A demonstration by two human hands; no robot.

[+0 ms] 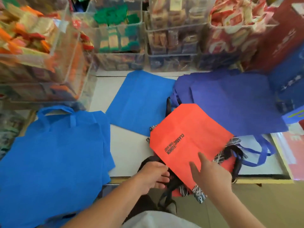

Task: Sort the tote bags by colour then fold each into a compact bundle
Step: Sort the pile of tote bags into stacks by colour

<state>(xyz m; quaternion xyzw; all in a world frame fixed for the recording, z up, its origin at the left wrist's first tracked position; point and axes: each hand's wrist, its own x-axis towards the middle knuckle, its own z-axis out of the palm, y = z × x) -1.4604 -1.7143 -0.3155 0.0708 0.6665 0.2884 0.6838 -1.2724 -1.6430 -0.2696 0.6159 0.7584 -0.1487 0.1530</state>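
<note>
Roughly, the sorting looks well along and the folding not yet begun. A stack of light blue bags (54, 153) lies flat at the left of the counter (128, 150). One more light blue bag (141, 102) lies beyond it, and the dark blue bags (230, 102) are heaped at the right. Near the front edge the orange bag (189, 142) lies on top of a black-and-white patterned bag (199, 193). The right hand (212, 171) rests on the orange bag with fingers straight, gripping nothing. The left hand (154, 176) has its fingers curled round what seem to be black handles (169, 190), though blur leaves that unsure. No bag shows as a compact bundle, so these last colours need placing and all the folding is left.
</note>
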